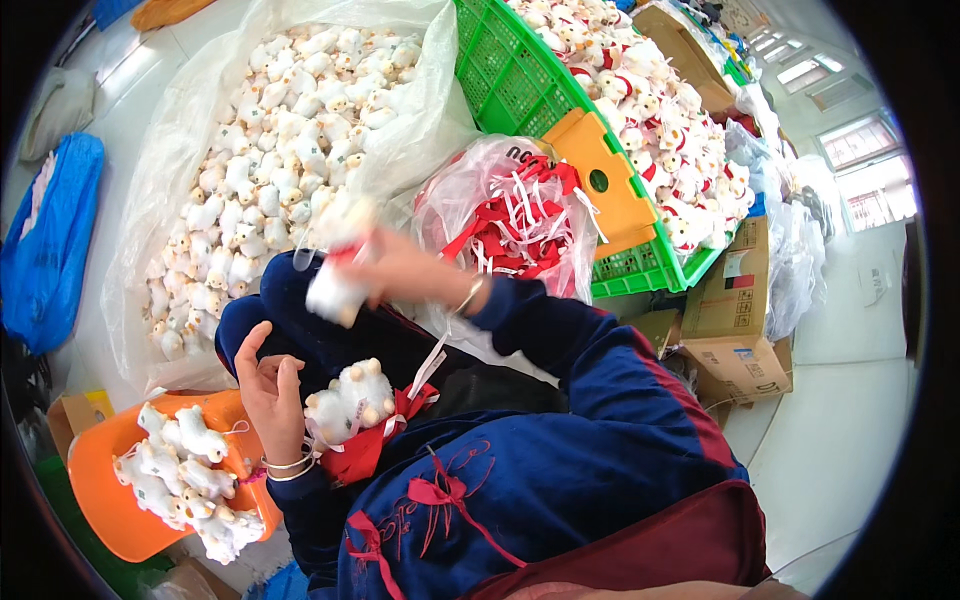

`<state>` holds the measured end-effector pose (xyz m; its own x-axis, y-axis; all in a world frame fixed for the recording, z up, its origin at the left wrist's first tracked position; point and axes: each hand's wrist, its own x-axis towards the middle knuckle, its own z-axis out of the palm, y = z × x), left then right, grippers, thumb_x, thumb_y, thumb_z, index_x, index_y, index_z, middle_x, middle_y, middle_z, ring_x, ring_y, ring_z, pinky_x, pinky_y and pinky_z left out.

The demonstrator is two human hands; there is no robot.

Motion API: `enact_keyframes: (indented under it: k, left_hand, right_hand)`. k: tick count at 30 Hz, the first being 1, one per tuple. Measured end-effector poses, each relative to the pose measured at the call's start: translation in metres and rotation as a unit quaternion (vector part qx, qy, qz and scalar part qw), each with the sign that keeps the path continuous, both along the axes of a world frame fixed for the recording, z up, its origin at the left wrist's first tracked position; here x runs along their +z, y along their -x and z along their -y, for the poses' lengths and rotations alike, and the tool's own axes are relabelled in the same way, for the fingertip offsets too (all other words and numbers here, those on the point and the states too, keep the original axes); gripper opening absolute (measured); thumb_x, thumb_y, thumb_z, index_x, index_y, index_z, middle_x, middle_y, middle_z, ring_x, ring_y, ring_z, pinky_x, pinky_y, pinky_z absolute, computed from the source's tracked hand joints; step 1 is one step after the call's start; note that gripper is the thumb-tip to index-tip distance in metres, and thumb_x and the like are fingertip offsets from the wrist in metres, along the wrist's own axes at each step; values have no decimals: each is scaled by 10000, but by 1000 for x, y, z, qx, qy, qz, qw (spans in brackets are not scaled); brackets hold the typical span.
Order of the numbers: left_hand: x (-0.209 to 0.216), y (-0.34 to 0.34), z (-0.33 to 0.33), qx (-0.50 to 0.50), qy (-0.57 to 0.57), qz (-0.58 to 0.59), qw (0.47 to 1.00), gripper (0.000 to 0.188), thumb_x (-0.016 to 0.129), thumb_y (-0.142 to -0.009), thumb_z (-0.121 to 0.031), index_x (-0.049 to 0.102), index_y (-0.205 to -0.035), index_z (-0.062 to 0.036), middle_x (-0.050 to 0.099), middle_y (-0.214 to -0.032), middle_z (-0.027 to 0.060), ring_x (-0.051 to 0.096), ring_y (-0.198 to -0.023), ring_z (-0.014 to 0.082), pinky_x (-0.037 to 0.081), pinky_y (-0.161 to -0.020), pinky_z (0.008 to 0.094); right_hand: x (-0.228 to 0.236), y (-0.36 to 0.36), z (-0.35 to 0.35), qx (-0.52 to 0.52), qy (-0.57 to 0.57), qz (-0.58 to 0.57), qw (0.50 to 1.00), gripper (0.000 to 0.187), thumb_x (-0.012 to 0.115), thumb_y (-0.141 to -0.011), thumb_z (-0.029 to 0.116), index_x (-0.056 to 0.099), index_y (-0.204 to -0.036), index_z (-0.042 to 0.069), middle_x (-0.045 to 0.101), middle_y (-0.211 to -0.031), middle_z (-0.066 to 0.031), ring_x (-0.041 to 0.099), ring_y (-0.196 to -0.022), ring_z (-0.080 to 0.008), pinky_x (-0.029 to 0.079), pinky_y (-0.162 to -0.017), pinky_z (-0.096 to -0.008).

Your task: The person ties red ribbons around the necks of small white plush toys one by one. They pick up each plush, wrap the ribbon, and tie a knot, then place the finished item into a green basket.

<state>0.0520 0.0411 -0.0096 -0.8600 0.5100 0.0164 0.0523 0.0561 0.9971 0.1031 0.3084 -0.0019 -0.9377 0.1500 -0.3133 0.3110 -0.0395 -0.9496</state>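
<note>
My right hand [405, 268], blurred by motion, grips a small white plush animal [338, 297] with a red piece of cloth about its middle, held over my knees. My left hand [268, 385] is raised beside my lap, its fingers apart and nothing in them. Close to its wrist, a second white plush animal [350, 402] lies on my lap. Red fabric pieces with white ribbon ties [360, 455] lie under and beside that toy. Past my right hand, a clear plastic bag [450, 215] holds many red pieces with white ribbons.
Ahead, a large clear plastic sack [140, 250] is full of plain white plush animals. At the left, an orange stool [100, 500] carries several more. A green crate [510, 75] at the far right holds toys wearing red; cardboard boxes [725, 345] stand beside it.
</note>
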Motion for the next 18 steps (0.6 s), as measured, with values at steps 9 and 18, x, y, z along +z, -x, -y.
enact_keyframes:
  k: [9,18]
  left_hand:
    - [-19,2,7,11,39,20,999,280,587,-1015,-69,603,-1290,-22,670,-1048,22,635,-820,62,455,-677,194]
    - [-28,5,14,-17,77,40,996,174,566,-1048,-100,650,-1186,-34,699,-1084,9,636,-828,53,468,-667,192]
  right_hand:
    - [29,-48,-92,-56,-11,-20,998,436,588,-1035,371,610,-1288,17,727,-1102,-89,749,-888,-199,593,-709,-281]
    - [-28,-40,92,303,-353,-257,847,587,816,-751,452,660,-1098,5,687,-1013,-136,647,-971,-323,539,-834,-441]
